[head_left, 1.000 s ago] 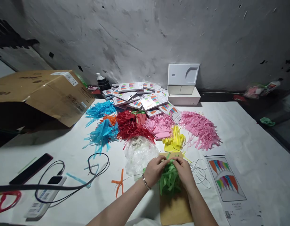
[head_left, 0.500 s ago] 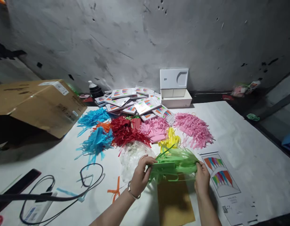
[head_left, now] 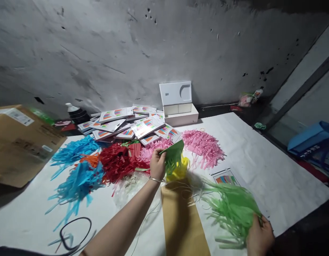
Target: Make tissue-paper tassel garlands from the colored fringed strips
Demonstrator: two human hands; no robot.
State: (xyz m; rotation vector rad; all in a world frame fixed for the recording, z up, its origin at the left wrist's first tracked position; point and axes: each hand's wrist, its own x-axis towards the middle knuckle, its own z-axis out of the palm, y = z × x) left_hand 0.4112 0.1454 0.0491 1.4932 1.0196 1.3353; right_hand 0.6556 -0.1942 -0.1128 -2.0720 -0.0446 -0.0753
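My left hand [head_left: 157, 165] is closed on the edge of a folded green tissue-paper tassel [head_left: 175, 153], held up over a yellow paper tassel [head_left: 180, 172]. Low on the right, my right hand [head_left: 259, 236] pinches the end of a larger green tissue bunch [head_left: 235, 202], its fringe spread toward the middle. Thin pale strings [head_left: 187, 190] trail between the two green pieces. Beneath them lies a brown paper or card strip [head_left: 180, 220]. A crumpled clear plastic bag [head_left: 127, 190] rests left of my left hand.
Blue [head_left: 77, 183], red [head_left: 115, 161] and pink [head_left: 203, 147] fringes lie across the white table. Behind them are a pile of printed flat packs [head_left: 116, 114] and an open white box [head_left: 181, 117]. A cardboard carton [head_left: 28, 149] stands left; a black cable [head_left: 76, 218] loops at front left.
The green tissue, one stretch between both hands before, is now two separate pieces. My right hand has swung right and down with the larger one; my left has lifted. The view has turned right.
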